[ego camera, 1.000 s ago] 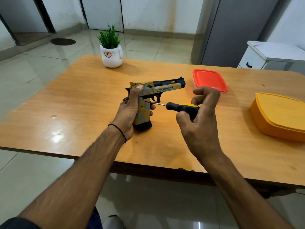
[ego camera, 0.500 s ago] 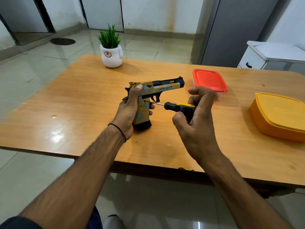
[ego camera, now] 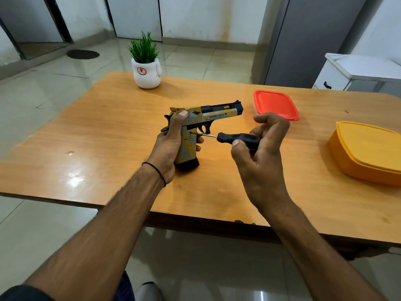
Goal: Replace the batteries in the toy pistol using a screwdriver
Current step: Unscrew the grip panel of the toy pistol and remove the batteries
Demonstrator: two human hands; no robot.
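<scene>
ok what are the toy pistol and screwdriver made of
The toy pistol looks like moulded plastic: matte printed yellow, grey and black with lettering. The screwdriver has a thin shiny metal shaft; its black handle is probably plastic or rubber.

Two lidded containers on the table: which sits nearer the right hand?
The red-lidded container, flat and low, just beyond the right hand gripping the screwdriver. The orange container is taller and lies farther off to the right.

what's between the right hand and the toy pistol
Head view: only the screwdriver bridges it, black handle in the right hand, thin shaft tip touching the toy pistol.
</scene>
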